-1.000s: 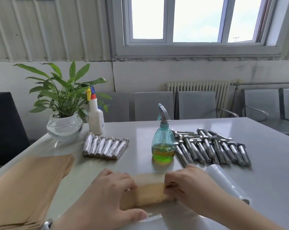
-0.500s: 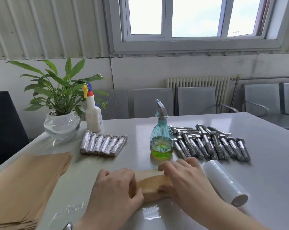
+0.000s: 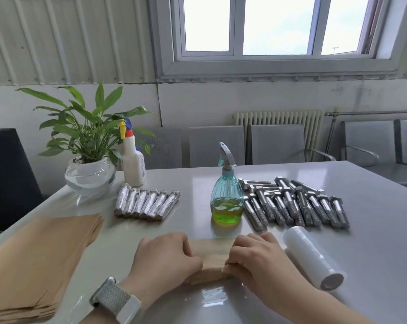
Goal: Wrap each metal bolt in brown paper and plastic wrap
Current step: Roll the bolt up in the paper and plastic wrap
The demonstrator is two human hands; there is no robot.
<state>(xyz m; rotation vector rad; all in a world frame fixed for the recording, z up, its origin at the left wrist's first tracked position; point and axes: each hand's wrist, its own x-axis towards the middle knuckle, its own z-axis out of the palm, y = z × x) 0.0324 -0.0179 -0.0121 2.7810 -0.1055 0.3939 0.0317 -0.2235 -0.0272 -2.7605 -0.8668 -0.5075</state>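
Brown paper (image 3: pixel 213 260) rolled into a short bundle lies at lower centre of the frame on the grey counter (image 3: pixel 373 242), over a sheet of clear plastic wrap (image 3: pixel 211 298). Left hand (image 3: pixel 165 260) and right hand (image 3: pixel 260 260) each grip one end, fingers curled down onto the roll. A roll of plastic wrap (image 3: pixel 313 257) lies just right of the right hand. Bare metal bolts (image 3: pixel 295 204) lie in a row at centre right, beside a teal spray bottle (image 3: pixel 227 195). Six wrapped bolts (image 3: pixel 146 203) sit at centre left; a stack of brown sheets (image 3: pixel 39 260) fills the lower left
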